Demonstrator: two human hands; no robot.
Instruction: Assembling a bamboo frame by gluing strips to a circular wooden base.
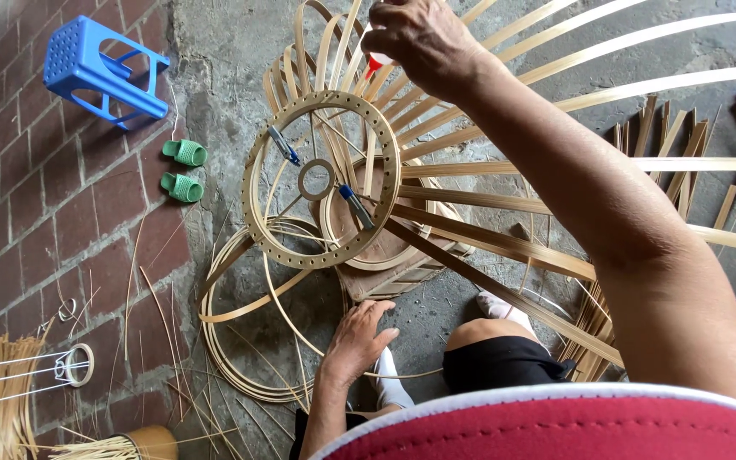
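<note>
A round wooden ring (321, 181) drilled with many holes stands in front of me, with a small inner ring (316, 180) at its centre and two blue-handled clamps (356, 205) on it. Long bamboo strips (555, 64) fan out from the ring toward the right. My right hand (423, 38) is raised over the top of the fan, closed on a small red-tipped object (373, 61) among the strips. My left hand (358, 341) hangs low beside my knee, fingers curled loosely near a thin bamboo hoop (253, 307), holding nothing I can see.
A blue plastic stool (100, 68) lies tipped at upper left, with a pair of green sandals (185, 170) below it. Coiled bamboo hoops (232, 358) lie on the ground. Bundles of thin splints (10, 400) and a small ring frame (70, 365) sit at lower left. Cut strips (666, 136) are piled right.
</note>
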